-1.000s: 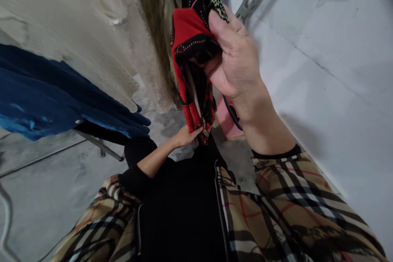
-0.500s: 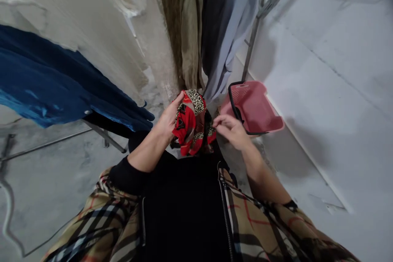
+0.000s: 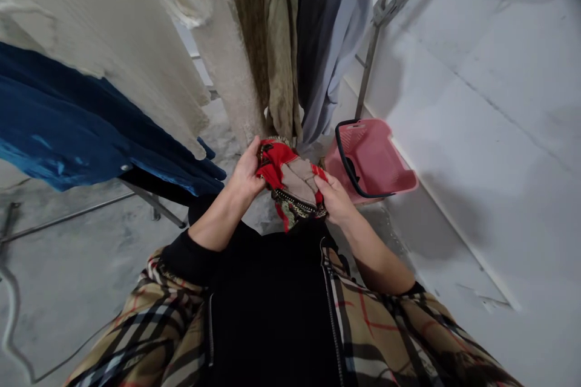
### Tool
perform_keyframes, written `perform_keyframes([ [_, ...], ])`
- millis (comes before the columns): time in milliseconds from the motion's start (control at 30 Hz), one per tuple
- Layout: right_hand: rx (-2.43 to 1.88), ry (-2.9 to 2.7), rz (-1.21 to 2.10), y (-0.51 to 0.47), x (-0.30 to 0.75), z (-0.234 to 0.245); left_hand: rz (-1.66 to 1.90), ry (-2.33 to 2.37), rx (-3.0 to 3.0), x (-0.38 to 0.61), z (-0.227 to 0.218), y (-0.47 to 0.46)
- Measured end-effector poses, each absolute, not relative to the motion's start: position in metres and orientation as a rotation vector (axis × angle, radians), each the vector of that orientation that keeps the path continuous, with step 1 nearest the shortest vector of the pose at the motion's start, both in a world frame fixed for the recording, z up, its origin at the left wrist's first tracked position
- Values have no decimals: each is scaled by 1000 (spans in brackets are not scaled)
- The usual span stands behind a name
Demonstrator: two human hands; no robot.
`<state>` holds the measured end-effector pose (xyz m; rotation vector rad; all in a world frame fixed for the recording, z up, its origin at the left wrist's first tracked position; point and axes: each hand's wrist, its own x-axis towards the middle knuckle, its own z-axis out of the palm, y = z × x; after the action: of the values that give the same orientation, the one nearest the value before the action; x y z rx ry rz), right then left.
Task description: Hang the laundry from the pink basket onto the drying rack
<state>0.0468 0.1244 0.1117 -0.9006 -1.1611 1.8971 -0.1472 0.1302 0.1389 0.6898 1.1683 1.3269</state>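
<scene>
A red patterned cloth [image 3: 290, 178] with beige and leopard-print parts is bunched between both of my hands, low in front of my chest. My left hand [image 3: 245, 174] grips its left side. On its right side my right hand [image 3: 334, 198] holds it with the fingers pressing on the fabric. A short end of the cloth hangs down between my wrists.
A pink laundry basket [image 3: 385, 160] with a dark rim stands on the floor just right of my hands, by a white wall [image 3: 490, 109]. Hanging garments [image 3: 313, 42] and a metal rack pole [image 3: 379, 18] are ahead. Blue fabric [image 3: 91, 127] lies over a rack at left.
My right hand came down from head height with the cloth to meet my left hand. Both hands now bunch the cloth together low in front of me.
</scene>
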Motion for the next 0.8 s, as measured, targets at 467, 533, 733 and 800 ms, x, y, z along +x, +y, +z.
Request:
perform_keyframes([
  [467, -945, -884, 2009, 139, 31, 151, 1272, 1425, 1892, -109, 149, 72],
  [533, -911, -915, 2079, 139, 32, 157, 1364, 1495, 1843, -113, 148, 77],
  [733, -763, -1039, 2164, 139, 40, 161, 1492, 1276, 1146, -120, 161, 89],
  [800, -736, -1101, 2178, 138, 42, 158, 1500, 1199, 934, -119, 168, 92],
])
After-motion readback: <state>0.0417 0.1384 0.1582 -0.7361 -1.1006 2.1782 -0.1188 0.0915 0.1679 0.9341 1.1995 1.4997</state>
